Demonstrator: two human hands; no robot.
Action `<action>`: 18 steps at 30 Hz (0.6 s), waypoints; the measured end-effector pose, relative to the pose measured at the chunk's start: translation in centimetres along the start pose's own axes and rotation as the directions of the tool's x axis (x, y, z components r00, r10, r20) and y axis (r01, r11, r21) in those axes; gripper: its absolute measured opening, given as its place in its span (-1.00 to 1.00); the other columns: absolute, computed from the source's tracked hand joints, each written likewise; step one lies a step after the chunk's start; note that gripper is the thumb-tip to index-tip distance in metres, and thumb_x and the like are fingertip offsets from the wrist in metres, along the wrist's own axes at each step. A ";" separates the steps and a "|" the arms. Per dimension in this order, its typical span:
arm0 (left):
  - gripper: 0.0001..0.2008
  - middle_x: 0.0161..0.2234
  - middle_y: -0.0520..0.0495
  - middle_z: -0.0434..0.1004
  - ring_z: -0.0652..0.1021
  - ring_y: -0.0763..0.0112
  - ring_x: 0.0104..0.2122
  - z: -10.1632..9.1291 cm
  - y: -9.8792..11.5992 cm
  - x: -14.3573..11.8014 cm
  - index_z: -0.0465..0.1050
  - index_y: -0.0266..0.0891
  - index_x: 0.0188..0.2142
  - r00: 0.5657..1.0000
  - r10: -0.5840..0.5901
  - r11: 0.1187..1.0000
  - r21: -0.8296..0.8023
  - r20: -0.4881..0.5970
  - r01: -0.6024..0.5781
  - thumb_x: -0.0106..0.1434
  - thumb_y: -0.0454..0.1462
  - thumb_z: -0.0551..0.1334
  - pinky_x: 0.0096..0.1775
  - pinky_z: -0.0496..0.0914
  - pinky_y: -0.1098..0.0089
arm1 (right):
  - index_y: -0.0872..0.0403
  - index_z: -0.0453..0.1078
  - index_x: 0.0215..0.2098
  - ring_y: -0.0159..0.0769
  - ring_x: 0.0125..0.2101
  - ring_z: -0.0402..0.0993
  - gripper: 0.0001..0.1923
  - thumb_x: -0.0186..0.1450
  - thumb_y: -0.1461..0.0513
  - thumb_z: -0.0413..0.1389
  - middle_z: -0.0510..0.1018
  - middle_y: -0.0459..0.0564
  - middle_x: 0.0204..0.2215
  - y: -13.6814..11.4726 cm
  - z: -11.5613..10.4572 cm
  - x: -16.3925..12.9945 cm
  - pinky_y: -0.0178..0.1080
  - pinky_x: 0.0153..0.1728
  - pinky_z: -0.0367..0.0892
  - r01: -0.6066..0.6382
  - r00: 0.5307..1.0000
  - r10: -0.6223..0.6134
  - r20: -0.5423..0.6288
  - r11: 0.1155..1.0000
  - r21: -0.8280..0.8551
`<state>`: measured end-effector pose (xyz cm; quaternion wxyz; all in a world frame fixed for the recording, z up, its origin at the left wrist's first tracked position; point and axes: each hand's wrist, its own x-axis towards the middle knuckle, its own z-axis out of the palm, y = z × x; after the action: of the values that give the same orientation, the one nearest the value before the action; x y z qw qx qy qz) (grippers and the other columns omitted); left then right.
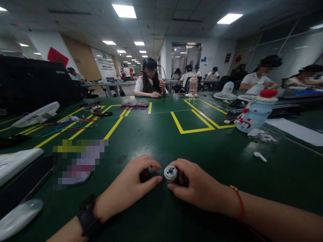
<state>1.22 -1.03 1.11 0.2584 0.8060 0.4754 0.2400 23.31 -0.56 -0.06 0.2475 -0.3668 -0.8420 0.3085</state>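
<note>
On the green worktable (161,134), at its near edge, the right hand (199,186) pinches a small silver motor (171,173), shaft up; the left hand (128,188) curls shut on something dark I cannot identify. Apparently fitting parts; alignment comes next. Farther off lie coloured wires (133,106).
</note>
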 end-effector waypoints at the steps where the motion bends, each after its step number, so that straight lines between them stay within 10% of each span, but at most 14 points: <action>1: -0.86 -0.26 0.02 0.45 0.44 0.37 -0.31 0.1 0.5 0.0 0.44 -0.11 -0.17 0.999 0.013 1.000 -0.023 -0.036 -0.014 0.27 -0.21 0.20 -0.29 0.31 0.40 | 0.06 0.31 -0.22 -0.41 -0.46 0.27 -0.81 0.19 0.26 0.14 0.37 -0.11 -0.38 0.0 0.0 0.0 -0.33 -0.47 0.19 0.005 1.000 -0.005 0.000 1.000 0.003; 13: -0.88 -0.33 0.03 0.41 0.44 0.38 -0.29 0.3 2.6 0.6 0.54 -0.07 -0.27 0.977 0.017 0.986 -0.157 -0.213 -0.051 0.29 -0.24 0.21 -0.25 0.32 0.40 | 0.06 0.30 -0.25 -0.42 -0.48 0.26 -0.83 0.18 0.26 0.15 0.35 -0.13 -0.41 0.2 -0.1 0.2 -0.33 -0.48 0.18 0.018 1.000 -0.018 0.013 1.000 0.005; 18: -0.88 -0.32 0.04 0.35 0.43 0.39 -0.28 -0.6 0.3 0.1 0.56 -0.03 -0.26 0.994 -0.026 0.994 -0.105 -0.102 0.015 0.28 -0.20 0.22 -0.24 0.30 0.42 | 0.07 0.33 -0.23 -0.42 -0.47 0.27 -0.82 0.18 0.26 0.15 0.38 -0.12 -0.39 -0.1 -0.2 0.1 -0.33 -0.49 0.17 0.010 1.000 -0.010 0.019 1.000 0.004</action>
<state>1.09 -0.99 1.73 0.2774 0.7732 0.4831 0.3031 23.35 -0.46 0.19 0.2416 -0.3593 -0.8456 0.3122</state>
